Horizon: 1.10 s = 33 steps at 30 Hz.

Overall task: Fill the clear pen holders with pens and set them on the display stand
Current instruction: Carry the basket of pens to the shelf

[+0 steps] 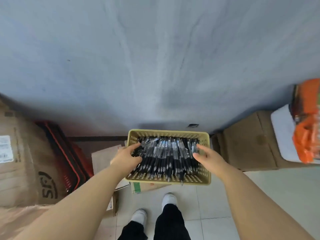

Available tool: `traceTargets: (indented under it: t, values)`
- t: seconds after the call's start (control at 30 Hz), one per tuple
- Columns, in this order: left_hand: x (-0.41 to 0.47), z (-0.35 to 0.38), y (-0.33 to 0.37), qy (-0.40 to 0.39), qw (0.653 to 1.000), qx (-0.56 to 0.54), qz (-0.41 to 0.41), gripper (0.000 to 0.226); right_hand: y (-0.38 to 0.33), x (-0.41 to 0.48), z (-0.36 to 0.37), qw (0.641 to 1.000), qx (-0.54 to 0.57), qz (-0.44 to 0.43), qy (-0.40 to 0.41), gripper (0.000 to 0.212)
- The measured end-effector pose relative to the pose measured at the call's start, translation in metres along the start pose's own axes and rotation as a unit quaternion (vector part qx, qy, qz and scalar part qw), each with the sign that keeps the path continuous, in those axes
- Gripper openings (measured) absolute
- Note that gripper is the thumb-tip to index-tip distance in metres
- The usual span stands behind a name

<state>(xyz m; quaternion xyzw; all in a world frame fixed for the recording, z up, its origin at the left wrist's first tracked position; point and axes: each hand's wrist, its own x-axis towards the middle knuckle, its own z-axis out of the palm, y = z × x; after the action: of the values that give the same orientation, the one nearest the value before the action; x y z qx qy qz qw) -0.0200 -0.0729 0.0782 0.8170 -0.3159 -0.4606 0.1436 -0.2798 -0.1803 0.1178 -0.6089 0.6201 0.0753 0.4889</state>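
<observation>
basket: tan perforated plastic basket (167, 132), 6 o'clock from frame centre, against the foot of a grey wall (155, 58). It sits on flattened cardboard (103, 158).
pens: black-barrelled pens (166, 153) piled loose in the basket, mostly running 12-to-6, tips toward 6. A few tips poke through the holes of the 6 o'clock wall.
left hand: left hand (125, 155) comes in over the basket's 9 o'clock rim. Fingers are spread and near straight, pointing to 1 o'clock. Thumb is apart from them and lies on the pile. Nothing is clamped.
right hand: right hand (207, 157) is at the basket's 3 o'clock side, inside the rim. Fingers are extended toward 11 o'clock, thumb apart. It holds nothing. Can't tell if it touches the pens.
hands vs pile: one on each flank, bulk of the pile between them.
9 o'clock of basket: stacked red baskets (69, 153), then a large cardboard box (22, 153) with a white label.
3 o'clock of basket: brown carton (247, 144). Beyond it a white item with an orange package (306, 122) on top, blurred.
6 o'clock of basket: two white shoes (169, 199) and black trouser legs on pale floor tiles (277, 196).
</observation>
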Motion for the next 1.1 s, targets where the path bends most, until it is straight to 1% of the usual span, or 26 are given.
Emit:
traceTargets:
  t: [0.13, 0.23, 0.3, 0.43, 0.53, 0.6, 0.7, 0.73, 0.77, 0.8, 0.87, 0.97, 1.1]
  values:
    - [-0.042, -0.01, 0.06, -0.021, 0.99, 0.061, 0.122, 0.065, 0.015, -0.092, -0.039, 0.993, 0.061, 0.008, 0.099, 0.055]
    - [-0.095, -0.005, 0.121, -0.034, 0.97, 0.096, 0.221, 0.063, 0.038, -0.168, -0.068, 0.977, 0.107, 0.02, 0.181, 0.057]
    - [-0.127, 0.007, 0.158, -0.045, 0.956, 0.107, 0.269, 0.061, 0.06, -0.211, -0.087, 0.965, 0.139, 0.031, 0.222, 0.06]
    - [-0.198, 0.062, 0.222, -0.08, 0.908, 0.163, 0.378, 0.065, 0.128, -0.306, -0.112, 0.931, 0.199, 0.059, 0.301, 0.065]
    - [-0.255, 0.117, 0.254, -0.118, 0.877, 0.183, 0.429, 0.064, 0.187, -0.373, -0.115, 0.904, 0.231, 0.085, 0.349, 0.067]
    - [-0.296, 0.162, 0.27, -0.153, 0.848, 0.2, 0.467, 0.063, 0.234, -0.417, -0.111, 0.886, 0.246, 0.111, 0.379, 0.068]
    - [-0.358, 0.24, 0.286, -0.195, 0.807, 0.222, 0.511, 0.064, 0.304, -0.487, -0.104, 0.859, 0.268, 0.158, 0.407, 0.069]
    - [-0.372, 0.254, 0.289, -0.212, 0.799, 0.23, 0.514, 0.063, 0.32, -0.498, -0.102, 0.853, 0.272, 0.172, 0.411, 0.069]
    - [-0.411, 0.304, 0.29, -0.239, 0.778, 0.244, 0.527, 0.062, 0.364, -0.536, -0.092, 0.829, 0.291, 0.204, 0.433, 0.069]
    - [-0.446, 0.35, 0.29, -0.258, 0.764, 0.262, 0.531, 0.062, 0.402, -0.571, -0.082, 0.814, 0.297, 0.23, 0.442, 0.069]
    - [-0.454, 0.36, 0.289, -0.284, 0.765, 0.253, 0.52, 0.06, 0.416, -0.578, -0.074, 0.816, 0.315, 0.226, 0.43, 0.068]
    - [-0.508, 0.436, 0.271, -0.322, 0.74, 0.276, 0.522, 0.061, 0.465, -0.636, -0.051, 0.779, 0.353, 0.264, 0.446, 0.067]
    - [-0.602, 0.54, 0.242, -0.38, 0.703, 0.302, 0.52, 0.063, 0.55, -0.715, -0.011, 0.731, 0.384, 0.328, 0.458, 0.066]
